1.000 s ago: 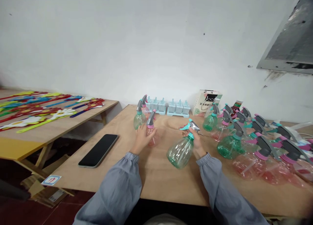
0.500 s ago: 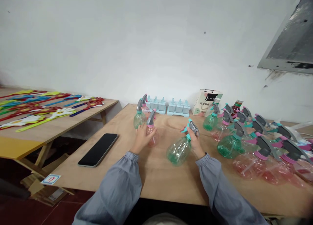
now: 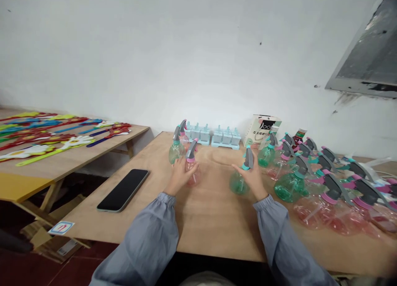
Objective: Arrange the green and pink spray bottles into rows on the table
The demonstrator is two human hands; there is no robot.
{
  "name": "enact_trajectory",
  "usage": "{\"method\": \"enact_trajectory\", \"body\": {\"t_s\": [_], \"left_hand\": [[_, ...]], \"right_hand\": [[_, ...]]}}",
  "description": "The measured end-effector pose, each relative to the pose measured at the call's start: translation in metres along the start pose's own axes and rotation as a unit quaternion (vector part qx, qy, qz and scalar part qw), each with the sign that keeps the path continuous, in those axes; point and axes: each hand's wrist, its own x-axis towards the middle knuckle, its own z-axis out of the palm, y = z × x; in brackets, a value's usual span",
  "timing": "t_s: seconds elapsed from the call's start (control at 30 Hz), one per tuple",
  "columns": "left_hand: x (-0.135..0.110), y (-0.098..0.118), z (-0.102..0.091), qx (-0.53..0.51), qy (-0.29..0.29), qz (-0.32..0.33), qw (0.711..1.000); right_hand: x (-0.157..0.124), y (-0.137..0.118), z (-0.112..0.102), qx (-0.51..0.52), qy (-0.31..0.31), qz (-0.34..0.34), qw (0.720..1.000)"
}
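Note:
On the wooden table, my left hand point(image 3: 179, 177) is wrapped round a pink spray bottle point(image 3: 194, 176) with a grey and pink trigger head. To the right, my right hand point(image 3: 254, 177) grips a green spray bottle point(image 3: 238, 184) around its neck, the thumb reaching across the front; its other fingers are partly hidden. This bottle looks upright on the tabletop. Just behind my left hand stand another green spray bottle point(image 3: 176, 151) and a second pink spray bottle point(image 3: 184, 139).
Several spray bottles point(image 3: 290, 187) crowd the table's right side. Light-blue ice-lolly moulds point(image 3: 226, 138) and a printed box point(image 3: 259, 130) stand by the wall. A phone point(image 3: 123, 191) lies at left. Colourful hand-shaped items point(image 3: 74, 143) cover a separate table.
My right hand has moved the green spray bottle away from me and to the right, turning it from tilted to upright. My left hand has stayed on the pink bottle.

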Motion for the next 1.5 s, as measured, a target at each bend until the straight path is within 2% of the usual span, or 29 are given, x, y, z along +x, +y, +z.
{"method": "enact_trajectory", "body": {"t_s": [0.17, 0.3, 0.47, 0.67, 1.0, 1.17, 1.23, 1.3, 1.4, 1.5], "left_hand": [[0.0, 0.0, 0.0, -0.008, -0.009, -0.004, 1.0], [0.0, 0.0, 0.001, -0.008, -0.009, -0.011, 1.0], [0.001, -0.002, 0.0, -0.011, -0.015, -0.01, 1.0], [0.0, -0.002, 0.0, -0.02, -0.014, -0.007, 1.0], [-0.001, -0.005, 0.003, -0.032, -0.007, -0.014, 0.999], [-0.002, -0.003, 0.002, -0.051, -0.024, -0.027, 0.998], [-0.002, -0.002, 0.003, -0.069, -0.033, -0.034, 0.997], [-0.004, 0.0, 0.005, -0.095, -0.044, -0.047, 0.993], [-0.01, 0.008, 0.011, -0.129, -0.063, -0.064, 0.988], [-0.019, 0.023, 0.019, -0.144, -0.091, -0.055, 0.984]], "right_hand": [[-0.024, 0.024, 0.0, -0.102, 0.043, -0.013, 0.994], [-0.033, 0.055, 0.013, -0.185, 0.036, -0.042, 0.981], [0.006, 0.081, 0.033, -0.268, 0.076, -0.017, 0.96], [0.056, 0.092, 0.053, -0.328, 0.072, 0.03, 0.942], [0.083, 0.102, 0.059, -0.348, 0.047, 0.081, 0.933], [0.086, 0.098, 0.055, -0.332, 0.045, 0.072, 0.939], [0.082, 0.094, 0.052, -0.318, 0.068, 0.04, 0.945], [0.073, 0.086, 0.049, -0.289, 0.072, -0.025, 0.954], [0.048, 0.064, 0.052, -0.173, 0.006, -0.14, 0.975], [0.018, 0.032, 0.061, 0.011, -0.099, -0.164, 0.981]]}}
